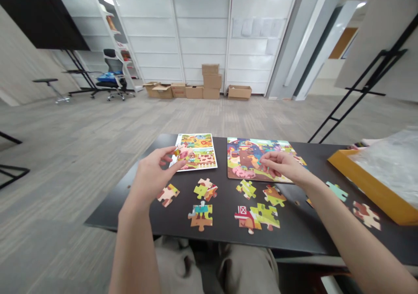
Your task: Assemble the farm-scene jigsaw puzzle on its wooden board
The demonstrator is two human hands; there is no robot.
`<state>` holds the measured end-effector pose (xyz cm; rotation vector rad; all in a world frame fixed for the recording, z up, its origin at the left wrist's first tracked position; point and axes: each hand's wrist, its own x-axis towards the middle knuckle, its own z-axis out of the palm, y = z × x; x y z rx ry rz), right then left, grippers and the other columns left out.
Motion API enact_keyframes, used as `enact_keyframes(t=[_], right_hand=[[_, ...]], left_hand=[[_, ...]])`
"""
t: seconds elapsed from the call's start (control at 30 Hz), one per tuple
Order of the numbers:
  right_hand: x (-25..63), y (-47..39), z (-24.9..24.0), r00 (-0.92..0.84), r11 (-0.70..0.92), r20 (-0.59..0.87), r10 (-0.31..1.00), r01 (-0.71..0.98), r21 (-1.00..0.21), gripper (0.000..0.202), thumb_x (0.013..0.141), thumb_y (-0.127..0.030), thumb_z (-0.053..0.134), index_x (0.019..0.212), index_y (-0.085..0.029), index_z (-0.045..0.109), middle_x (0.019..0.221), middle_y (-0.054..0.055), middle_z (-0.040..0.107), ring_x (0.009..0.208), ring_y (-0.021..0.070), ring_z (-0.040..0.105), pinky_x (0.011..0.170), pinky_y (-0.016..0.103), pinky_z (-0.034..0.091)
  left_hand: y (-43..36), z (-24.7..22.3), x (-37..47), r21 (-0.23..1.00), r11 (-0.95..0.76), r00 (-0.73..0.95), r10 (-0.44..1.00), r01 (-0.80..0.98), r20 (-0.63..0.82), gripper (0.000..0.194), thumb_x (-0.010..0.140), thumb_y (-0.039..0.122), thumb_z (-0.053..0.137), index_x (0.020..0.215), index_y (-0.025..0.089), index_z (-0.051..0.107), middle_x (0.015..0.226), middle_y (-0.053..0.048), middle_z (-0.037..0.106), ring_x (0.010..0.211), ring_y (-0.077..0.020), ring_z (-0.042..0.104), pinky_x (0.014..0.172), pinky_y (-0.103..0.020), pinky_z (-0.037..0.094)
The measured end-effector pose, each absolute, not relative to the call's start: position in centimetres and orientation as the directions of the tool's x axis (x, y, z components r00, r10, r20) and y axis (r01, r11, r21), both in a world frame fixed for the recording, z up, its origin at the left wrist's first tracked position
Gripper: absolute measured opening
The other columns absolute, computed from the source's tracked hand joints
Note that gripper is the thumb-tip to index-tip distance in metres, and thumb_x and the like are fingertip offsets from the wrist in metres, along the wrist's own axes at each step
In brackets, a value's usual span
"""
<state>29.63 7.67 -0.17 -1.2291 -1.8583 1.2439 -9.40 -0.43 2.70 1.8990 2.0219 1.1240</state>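
Observation:
My left hand [155, 170] is closed, with a jigsaw puzzle piece [183, 151], pink and yellow, between thumb and fingers. It hovers over the left part of a printed picture sheet [205, 159] of farm and zoo scenes. My right hand [282, 165] is over the right side of a colourful puzzle board [240, 159], fingertips pressed together; whatever they hold, if anything, is hidden. Loose pieces lie nearer me: a cow-patterned piece [168, 195], a piece with blue clothing [200, 215], a red barn piece [246, 219], a green piece [246, 189] and a brown one [274, 195].
A yellow box [375, 189] with clear plastic wrap [392, 163] stands at the table's right end, with more pieces [366, 215] near it. The black table [143, 218] has its front edge above my legs. Cardboard boxes [211, 81] and white shelves [202, 37] are far behind.

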Motion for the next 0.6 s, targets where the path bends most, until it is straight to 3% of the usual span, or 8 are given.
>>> enact_keyframes(t=[0.17, 0.27, 0.43, 0.6], right_hand=[[28.7, 7.2, 0.1, -0.409, 0.155, -0.030, 0.912, 0.413, -0.898, 0.048, 0.076, -0.065, 0.071, 0.084, -0.018, 0.064, 0.069, 0.003, 0.066, 0.048, 0.0096, 0.052, 0.044, 0.025, 0.040], [28.3, 7.2, -0.1, -0.409, 0.165, -0.023, 0.912, 0.418, -0.893, 0.047, 0.077, -0.064, 0.072, 0.085, -0.018, 0.066, 0.069, 0.003, 0.066, 0.049, 0.0103, 0.053, 0.046, 0.025, 0.042], [28.5, 7.5, -0.9, -0.413, 0.171, -0.015, 0.910, 0.409, -0.896, 0.046, 0.077, -0.063, 0.072, 0.086, -0.018, 0.066, 0.069, 0.003, 0.067, 0.052, 0.0118, 0.056, 0.049, 0.026, 0.043], [28.9, 7.8, -1.5, -0.424, 0.179, -0.016, 0.905, 0.414, -0.892, 0.044, 0.080, -0.062, 0.071, 0.087, -0.018, 0.065, 0.071, 0.003, 0.068, 0.053, 0.0121, 0.057, 0.051, 0.026, 0.044]], left_hand=[[-0.6, 1.9, -9.5, 0.553, -0.156, -0.043, 0.943, 0.819, 0.330, 0.053, 0.083, 0.058, 0.064, 0.120, 0.021, 0.067, 0.115, -0.009, 0.072, 0.095, -0.0239, 0.068, 0.088, -0.038, 0.056], [-0.8, 1.3, -7.3, 0.543, -0.238, 0.132, 0.965, 0.806, 0.227, 0.042, 0.086, 0.051, 0.064, 0.118, 0.024, 0.067, 0.121, -0.007, 0.070, 0.100, -0.0234, 0.067, 0.089, -0.035, 0.053], [-1.7, 0.8, -1.9, 0.472, -0.413, 0.438, 0.897, 0.779, 0.061, 0.036, 0.084, 0.041, 0.072, 0.114, 0.022, 0.068, 0.113, -0.006, 0.070, 0.104, -0.0246, 0.066, 0.091, -0.035, 0.051], [-2.1, 0.8, 0.7, 0.405, -0.391, 0.442, 0.896, 0.826, -0.038, 0.037, 0.080, 0.039, 0.074, 0.113, 0.022, 0.068, 0.117, -0.007, 0.068, 0.104, -0.0269, 0.066, 0.085, -0.035, 0.052]])
